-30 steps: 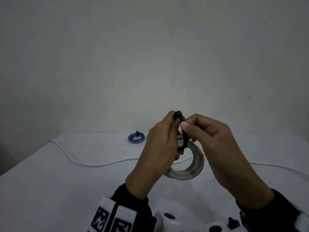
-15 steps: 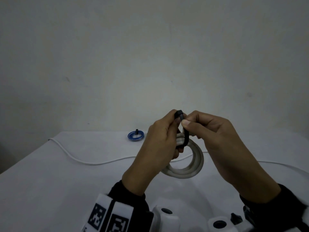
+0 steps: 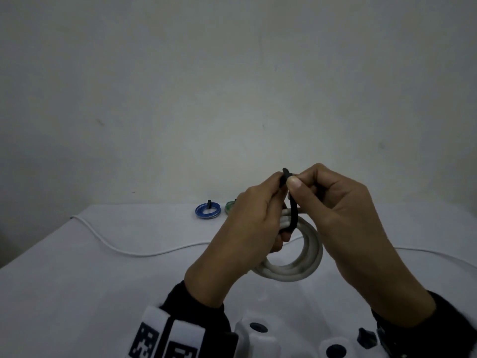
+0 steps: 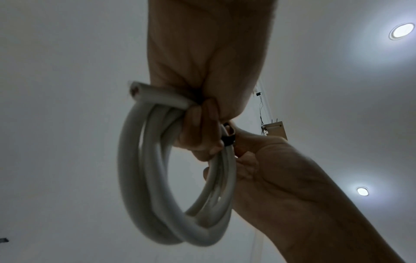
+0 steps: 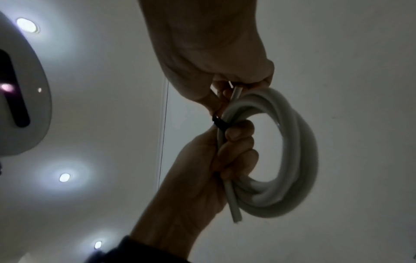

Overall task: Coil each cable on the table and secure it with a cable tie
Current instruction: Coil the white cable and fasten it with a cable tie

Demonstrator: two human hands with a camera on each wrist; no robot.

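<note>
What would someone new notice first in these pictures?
Two bare hands, left hand and right hand, raised above the white table, pinching a black cable tie looped round a thick coiled white cable. Behind, a small tied blue cable coil lies at the table's far edge.

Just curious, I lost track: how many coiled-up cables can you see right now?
3: a white coil held up in both hands, a blue coil at the table's far edge, and a green coil beside it, half hidden behind the left hand.
</note>
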